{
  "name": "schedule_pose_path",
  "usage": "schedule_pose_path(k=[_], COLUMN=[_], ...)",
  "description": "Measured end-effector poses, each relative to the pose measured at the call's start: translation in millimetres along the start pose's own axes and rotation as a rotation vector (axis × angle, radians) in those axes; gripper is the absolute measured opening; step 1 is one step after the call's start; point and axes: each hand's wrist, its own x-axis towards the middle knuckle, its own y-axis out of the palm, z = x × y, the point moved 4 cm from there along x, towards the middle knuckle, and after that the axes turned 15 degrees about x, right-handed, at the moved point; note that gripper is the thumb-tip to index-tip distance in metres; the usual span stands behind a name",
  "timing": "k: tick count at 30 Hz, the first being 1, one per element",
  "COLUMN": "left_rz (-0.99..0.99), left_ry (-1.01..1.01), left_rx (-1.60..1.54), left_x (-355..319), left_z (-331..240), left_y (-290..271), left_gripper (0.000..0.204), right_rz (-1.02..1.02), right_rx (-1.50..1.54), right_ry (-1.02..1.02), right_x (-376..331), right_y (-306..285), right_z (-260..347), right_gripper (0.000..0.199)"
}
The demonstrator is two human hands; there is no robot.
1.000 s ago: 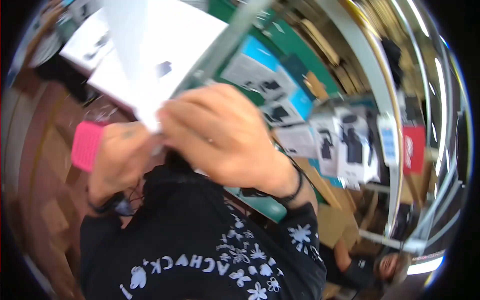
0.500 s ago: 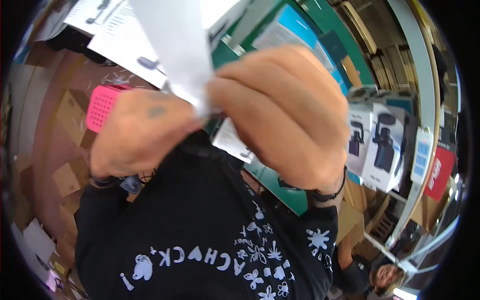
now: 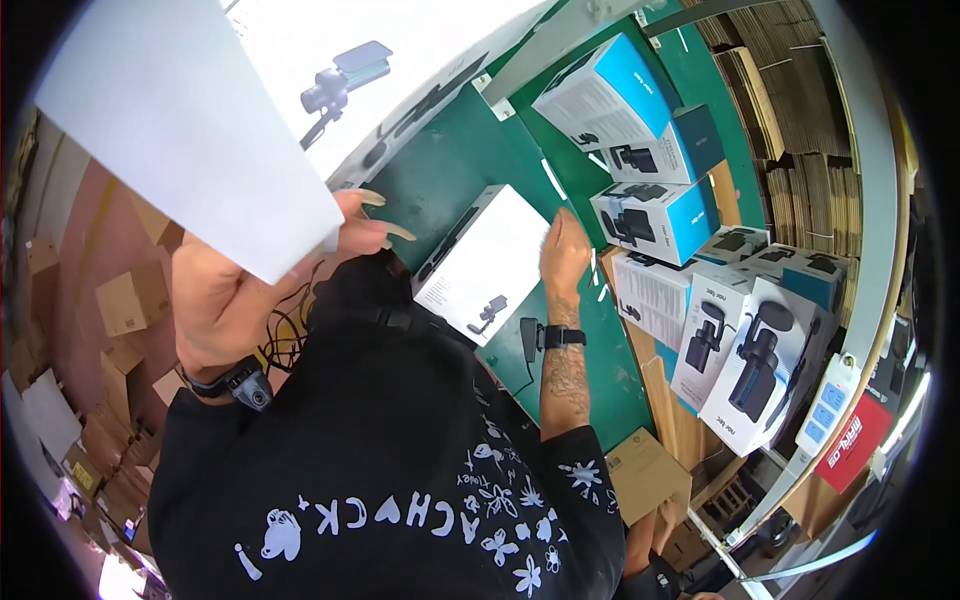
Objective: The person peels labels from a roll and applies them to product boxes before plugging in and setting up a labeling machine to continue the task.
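Observation:
My left hand [image 3: 235, 295] is closed round the lower edge of a plain white card sheet or box flap [image 3: 190, 130], its fingertips showing past the corner. Close behind is a large white box face [image 3: 340, 75] printed with a microphone; whether the card joins it cannot be told. My right hand [image 3: 567, 248] is down at the green table, fingers together, against the right side of a smaller-looking white microphone box [image 3: 490, 265]. Whatever lies in those fingers is hidden. A small black device with a cord [image 3: 531, 345] is beside my right wrist.
White and blue microphone boxes [image 3: 655, 220] stand stacked on the right of the green table [image 3: 440, 140]. Beyond them are flat cardboard stacks [image 3: 815, 190] and a metal post with a power strip [image 3: 828, 400]. Cartons [image 3: 133, 298] lie on the left floor. Another person's hand [image 3: 655, 525] shows lower right.
My hands have come apart. The left keeps the white card and the right has dropped away to the box on the table. The view has shifted, showing more of the table.

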Motion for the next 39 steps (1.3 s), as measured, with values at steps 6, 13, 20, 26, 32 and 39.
schedule_pose_path(k=[6, 13, 20, 26, 32, 39], left_rz=[-0.023, -0.053, 0.023, -0.024, 0.005, 0.017], left_ry=[-0.063, -0.124, -0.089, 0.045, -0.085, -0.125], left_rx=[0.019, -0.072, 0.043, -0.084, -0.096, -0.106], left_x=[3.0, 0.6, 0.0, 1.4, 1.8, -3.7], left_z=[0.2, 0.7, 2.7, 2.1, 2.8, 16.3], left_y=[6.2, 9.4, 3.1, 3.6, 6.8, 1.0], left_gripper=[0.035, 0.035, 0.035, 0.036, 0.031, 0.032], right_rz=[0.047, 0.097, 0.105, 0.039, 0.238, 0.239], right_rx=[0.069, 0.087, 0.132, 0.357, -0.143, 0.028], right_ry=[-0.045, -0.096, -0.185, 0.478, 0.317, 0.591], right_x=[-6.0, -11.3, -9.9, 10.8, -1.5, -53.5], right_y=[5.2, 3.6, -2.5, -3.2, 28.7, 5.8], right_z=[-0.2, -0.5, 5.7, -19.5, 24.6, 48.1], right_gripper=[0.011, 0.011, 0.009, 0.028, 0.053, 0.111])
